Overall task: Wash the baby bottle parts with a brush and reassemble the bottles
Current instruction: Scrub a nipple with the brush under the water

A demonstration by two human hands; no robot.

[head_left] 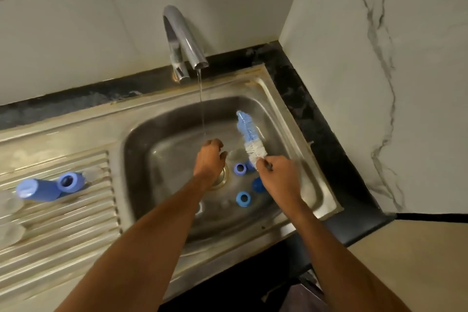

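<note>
Looks like the washing is only getting going here. The right hand [277, 175] is gripping the bottle brush [249, 138] by its handle, bristles pointing up over the sink [291, 119]. The left hand [210, 159] is curling under the thin stream from the tap [184, 40]; can't tell if it's holding anything. Blue collar rings [243, 199] are sitting in the basin, and blue bottle pieces [50, 187] are lying on the drainboard [63, 235]. Nothing's reassembled yet.
</note>
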